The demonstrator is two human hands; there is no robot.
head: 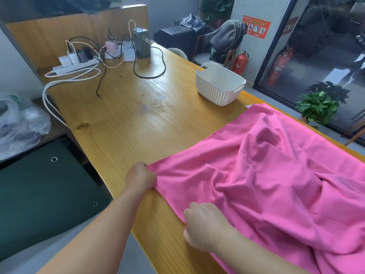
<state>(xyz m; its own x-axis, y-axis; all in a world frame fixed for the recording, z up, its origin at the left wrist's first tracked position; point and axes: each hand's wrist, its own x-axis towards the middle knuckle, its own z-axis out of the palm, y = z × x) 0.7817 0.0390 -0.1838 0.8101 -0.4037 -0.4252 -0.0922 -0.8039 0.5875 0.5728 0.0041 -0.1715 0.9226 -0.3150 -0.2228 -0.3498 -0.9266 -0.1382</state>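
While both fists clench its edge — left hand (140, 178) at the corner nearer the white basket (220, 84), right hand (203, 224) farther from it — the pink cloth (276, 165) lies rumpled on the desk (128, 115); best to pull the hem taut and level; then smooth the wrinkles toward the basket.

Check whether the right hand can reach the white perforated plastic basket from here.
Probably, but not at once. The right hand grips the near edge of the pink cloth, so it must let go first. The white perforated plastic basket stands across the wooden table; only rumpled cloth lies between.
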